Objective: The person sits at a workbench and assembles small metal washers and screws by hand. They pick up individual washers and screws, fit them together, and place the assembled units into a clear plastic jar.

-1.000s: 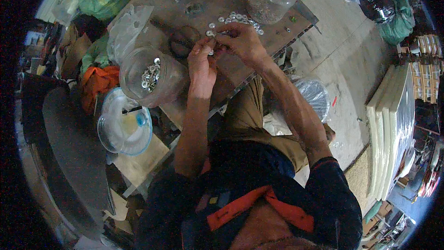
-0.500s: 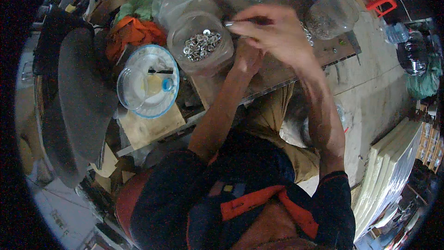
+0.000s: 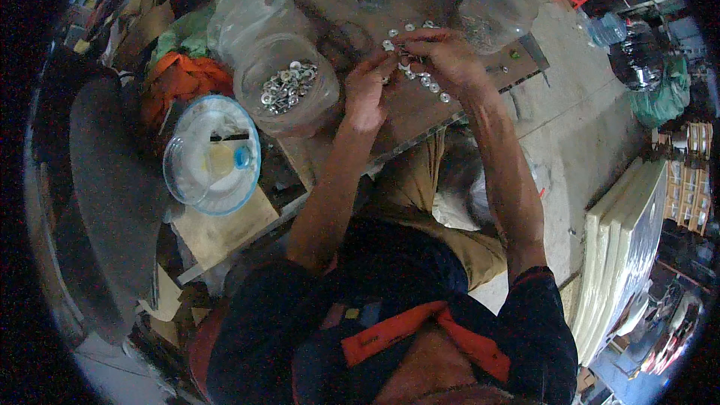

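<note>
on tabletop (image 3: 405, 116), washer row (image 3: 425, 81) slants near-right; left hand (image 3: 367, 94), right hand (image 3: 452, 64): fingers' grip unclear

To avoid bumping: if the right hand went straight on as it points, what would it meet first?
Probably the left hand, whose fingertips lie just ahead of the right hand; depth is unclear, so they may be touching.

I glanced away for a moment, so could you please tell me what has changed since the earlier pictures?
Half a second ago the right hand reached across the left hand to the left jar; it has since moved right, back to the loose washers. Anything picked up or let go is too small to tell. The jar and plate stayed put.
</note>
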{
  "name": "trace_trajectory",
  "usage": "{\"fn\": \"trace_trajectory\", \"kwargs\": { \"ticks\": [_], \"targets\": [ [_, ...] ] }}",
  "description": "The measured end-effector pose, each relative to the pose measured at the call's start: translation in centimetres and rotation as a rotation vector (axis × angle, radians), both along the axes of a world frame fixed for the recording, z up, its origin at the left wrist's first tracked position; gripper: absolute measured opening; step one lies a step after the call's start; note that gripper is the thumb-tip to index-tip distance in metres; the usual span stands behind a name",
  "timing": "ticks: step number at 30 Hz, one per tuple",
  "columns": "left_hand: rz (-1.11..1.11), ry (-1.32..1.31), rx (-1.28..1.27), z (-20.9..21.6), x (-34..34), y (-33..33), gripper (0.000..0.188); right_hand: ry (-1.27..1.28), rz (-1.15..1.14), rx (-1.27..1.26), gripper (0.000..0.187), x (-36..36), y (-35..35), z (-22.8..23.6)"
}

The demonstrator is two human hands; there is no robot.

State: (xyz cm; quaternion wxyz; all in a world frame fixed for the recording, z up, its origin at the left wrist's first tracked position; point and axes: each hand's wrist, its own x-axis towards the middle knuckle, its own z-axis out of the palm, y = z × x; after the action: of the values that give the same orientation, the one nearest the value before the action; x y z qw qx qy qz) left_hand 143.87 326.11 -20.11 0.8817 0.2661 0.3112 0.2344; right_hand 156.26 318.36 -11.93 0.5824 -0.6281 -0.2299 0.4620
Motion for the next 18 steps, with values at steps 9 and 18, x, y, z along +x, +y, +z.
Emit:
{"fn": "trace_trajectory", "kwargs": {
  "ticks": [9,18],
  "targets": [
    [0.042,0.036,0.097,-0.5,0.1,0.0,0.018,-0.037,-0.105,0.037,0.021,0.2,-1.2,-3.4],
    [0.092,0.058,0.078,0.2,0.1,-0.2,0.018,-0.081,-0.022,0.016,0.023,0.2,-1.4,-3.4]
  ]
}}
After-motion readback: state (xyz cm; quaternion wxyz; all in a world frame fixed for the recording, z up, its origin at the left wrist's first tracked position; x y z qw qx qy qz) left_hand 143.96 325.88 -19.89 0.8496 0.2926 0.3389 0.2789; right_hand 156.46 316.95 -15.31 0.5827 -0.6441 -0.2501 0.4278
